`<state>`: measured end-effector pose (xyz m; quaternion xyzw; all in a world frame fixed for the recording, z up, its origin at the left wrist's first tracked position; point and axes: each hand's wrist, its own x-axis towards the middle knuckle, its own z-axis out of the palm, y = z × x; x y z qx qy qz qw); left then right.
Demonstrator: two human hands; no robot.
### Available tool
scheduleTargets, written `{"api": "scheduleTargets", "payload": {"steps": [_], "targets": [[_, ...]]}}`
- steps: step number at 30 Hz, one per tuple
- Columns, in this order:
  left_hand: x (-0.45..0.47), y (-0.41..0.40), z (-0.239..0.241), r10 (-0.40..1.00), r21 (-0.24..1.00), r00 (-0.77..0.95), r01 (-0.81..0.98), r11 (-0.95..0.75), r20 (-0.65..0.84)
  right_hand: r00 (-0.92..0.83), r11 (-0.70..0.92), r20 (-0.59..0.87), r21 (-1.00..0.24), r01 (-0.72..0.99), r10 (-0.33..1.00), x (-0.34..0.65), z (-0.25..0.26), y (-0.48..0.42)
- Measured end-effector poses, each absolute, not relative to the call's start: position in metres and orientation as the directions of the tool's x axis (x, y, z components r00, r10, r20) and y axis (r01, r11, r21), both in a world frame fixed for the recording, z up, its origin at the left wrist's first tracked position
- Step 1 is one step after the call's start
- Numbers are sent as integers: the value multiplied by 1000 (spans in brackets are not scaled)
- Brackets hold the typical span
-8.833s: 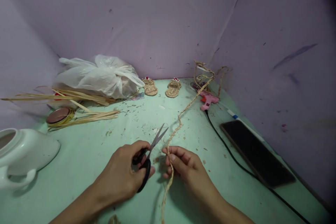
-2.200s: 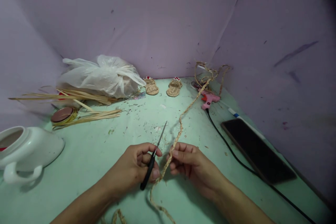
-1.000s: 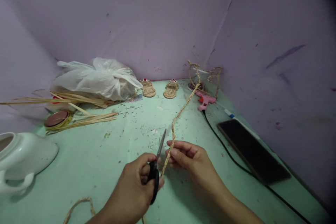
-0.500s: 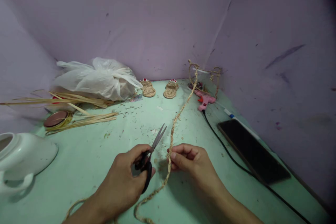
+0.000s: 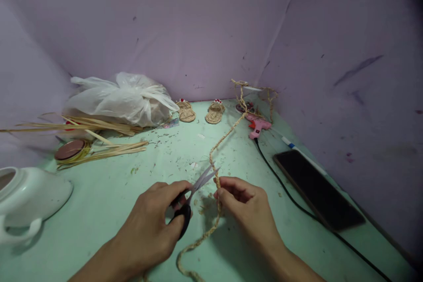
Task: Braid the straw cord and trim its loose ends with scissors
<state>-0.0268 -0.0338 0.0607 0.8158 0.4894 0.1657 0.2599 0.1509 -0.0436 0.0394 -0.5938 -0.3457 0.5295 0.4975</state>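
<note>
My left hand (image 5: 155, 224) is closed on the black handles of a pair of scissors (image 5: 202, 179). The blades are parted, and their tips reach the braided straw cord (image 5: 228, 131), apparently around it. Between thumb and fingers, my right hand (image 5: 243, 202) pinches that cord just below the blades. From there the cord runs up to a tangled heap by the pink glue gun (image 5: 259, 126), and its lower end curls down toward the near edge of the view.
Two small woven slippers (image 5: 214, 113) stand at the back, beside a white plastic bag (image 5: 128, 99). Straw strips (image 5: 102, 155) and a round lidded jar (image 5: 70, 150) lie left, near a white teapot (image 5: 36, 196). At right are a phone (image 5: 317, 189) and a black cable (image 5: 291, 202).
The scissors have moved right and down until their tips meet the cord. My right hand has shifted slightly right, and the cord's upper stretch has dropped lower.
</note>
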Motion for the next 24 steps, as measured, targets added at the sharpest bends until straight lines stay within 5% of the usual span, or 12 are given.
{"api": "scheduleTargets", "payload": {"steps": [5, 13, 24], "targets": [[-33, -33, 54, 783, 301, 590, 724, -621, 195, 285, -215, -224, -975, -64, 932, 154, 43, -44], [-38, -33, 47, 738, 170, 640, 719, -673, 214, 307, -169, -152, -985, 31, 940, 154, 40, -45], [-43, -36, 57, 768, 55, 635, 767, -639, 81, 178, 280, 372, -875, 395, 911, 155, 32, -50]]}}
